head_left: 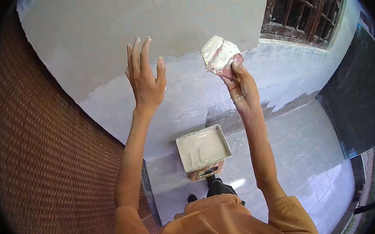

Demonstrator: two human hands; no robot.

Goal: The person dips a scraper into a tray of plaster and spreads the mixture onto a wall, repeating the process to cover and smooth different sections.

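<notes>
My right hand [244, 86] grips a pinkish, flat putty spreader [221, 57] by its lower edge, thumb on top. Thick white putty covers most of its face. Raised at the left, my left hand [145, 76] holds nothing; its fingers are extended, with white smears on the tips. Both hands are up in front of the wall [175, 21], which is grey-beige above and whiter in a band below. Lower down, between my forearms, a rectangular tray [183, 154] contains creamy white putty with ridges in it.
Under the tray stands a small spattered stool [207, 171] on the pale tiled floor [288, 170]. A woven brown panel [55, 171] runs along the left side. At upper right is a wooden-framed window [304, 6], with a dark sheet [355, 90] below it.
</notes>
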